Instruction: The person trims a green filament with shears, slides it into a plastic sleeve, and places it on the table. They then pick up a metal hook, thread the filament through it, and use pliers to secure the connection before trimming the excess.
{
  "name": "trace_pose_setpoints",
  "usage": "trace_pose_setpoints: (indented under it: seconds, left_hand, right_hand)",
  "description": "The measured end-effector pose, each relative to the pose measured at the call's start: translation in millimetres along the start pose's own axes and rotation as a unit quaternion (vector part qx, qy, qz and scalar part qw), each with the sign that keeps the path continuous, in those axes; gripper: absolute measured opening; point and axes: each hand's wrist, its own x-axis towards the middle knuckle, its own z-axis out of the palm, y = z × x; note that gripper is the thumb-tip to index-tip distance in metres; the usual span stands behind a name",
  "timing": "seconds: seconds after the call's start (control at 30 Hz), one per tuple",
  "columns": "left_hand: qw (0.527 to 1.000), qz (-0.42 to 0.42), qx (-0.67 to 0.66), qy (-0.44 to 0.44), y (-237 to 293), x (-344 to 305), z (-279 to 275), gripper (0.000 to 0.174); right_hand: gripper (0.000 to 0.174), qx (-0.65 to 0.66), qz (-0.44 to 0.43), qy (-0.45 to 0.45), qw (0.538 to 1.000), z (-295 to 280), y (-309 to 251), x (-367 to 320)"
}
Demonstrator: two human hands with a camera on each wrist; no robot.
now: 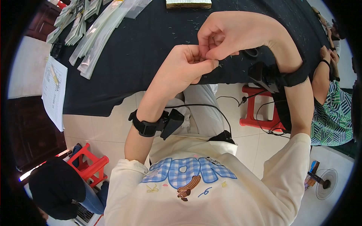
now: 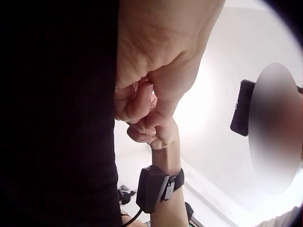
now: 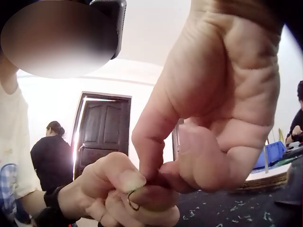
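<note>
My left hand (image 1: pixel 181 69) pinches a small dark fish hook (image 3: pixel 134 201) between thumb and index finger. Its curved bend sticks out below the thumb tip in the right wrist view. Meeting it from the right, my right hand (image 1: pixel 239 34) has thumb and index finger pressed together at the left fingertips, the other fingers curled in. What the right fingertips pinch is hidden, and I cannot tell what it is. Both hands are over the front part of the black-covered table (image 1: pixel 147 22). In the left wrist view the two hands overlap and the fingers cover the hook's upper part.
Short pale clippings (image 3: pixel 232 208) are strewn over the cloth. A dark scissor-like loop (image 1: pixel 252 52) lies beside the right wrist. Clear plastic sleeves (image 1: pixel 98 37) and a written sheet (image 1: pixel 54 90) lie on the left. A block-shaped stack (image 1: pixel 188 3) sits at the back. Another person's arm (image 1: pixel 322 75) is at right.
</note>
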Motion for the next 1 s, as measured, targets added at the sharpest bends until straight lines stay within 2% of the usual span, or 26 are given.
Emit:
trace_pose_setpoints:
  seconds: [0.43,0.53,0.6,0.7,0.83,0.9,1.0]
  left_hand:
    - [1.0,0.001,-0.03,0.006,0,0,0,0.012]
    - [0.999,0.002,-0.046,0.004,1,0,-1,0.013]
    - [0.999,0.002,-0.052,0.001,1,-1,-1,0.013]
    - [0.997,0.002,-0.073,-0.008,1,0,-4,0.014]
    - [0.996,-0.008,-0.091,-0.013,1,0,-4,0.013]
    - [0.995,-0.015,-0.1,-0.018,2,0,-4,0.013]
    - [0.992,-0.021,-0.124,-0.031,2,0,-6,0.013]
  right_hand:
    - [0.014,0.014,-0.023,0.094,0.995,11,20,-9]
    - [0.021,0.016,-0.04,0.138,0.989,15,28,-11]
    - [0.019,0.047,-0.123,0.165,0.977,19,41,-8]
    - [0.015,0.052,-0.171,0.21,0.961,28,43,-13]
    - [0.011,0.025,-0.192,0.244,0.95,39,47,-21]
    - [0.009,0.024,-0.22,0.303,0.927,47,48,-23]
    - [0.009,0.0,-0.24,0.335,0.911,54,49,-24]
